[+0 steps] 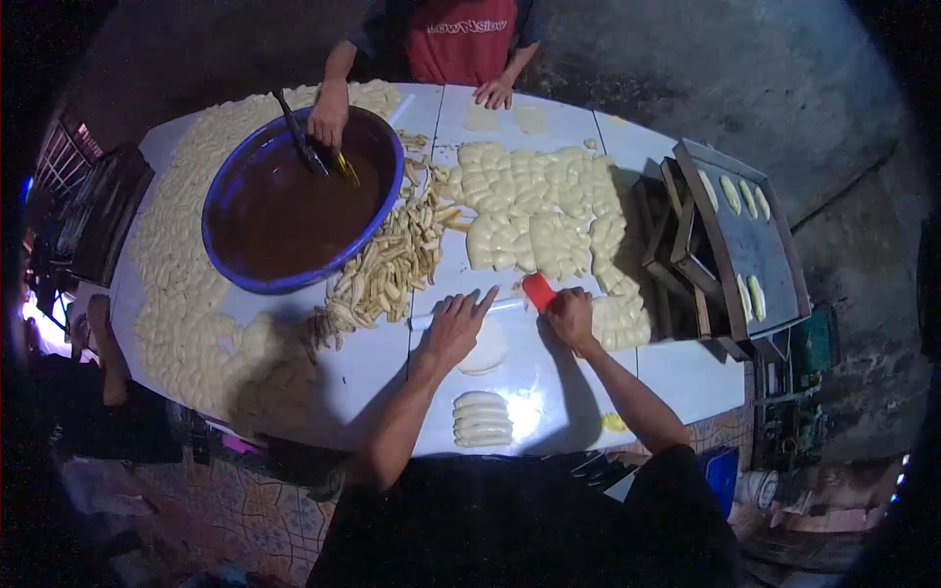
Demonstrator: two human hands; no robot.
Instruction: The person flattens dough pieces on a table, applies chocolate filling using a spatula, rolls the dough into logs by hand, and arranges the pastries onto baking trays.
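The left hand is spread over the white rod; the right grips a red scraper. Flat dough lies between them, slightly nearer the body. Probably best: scraper edge low, left fingertips clear, light pressure.

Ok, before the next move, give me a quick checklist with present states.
1. Red tool gripped in the right hand: ok.
2. Left hand pressing on the white rod: cannot tell; the hand lies over it.
3. Flattened dough apart from the row of pale rolls: ok.
4. Co-worker's hand at the blue basin away from both working hands: ok.
5. Bare space on the top tray: ok, between its two groups of rolls.
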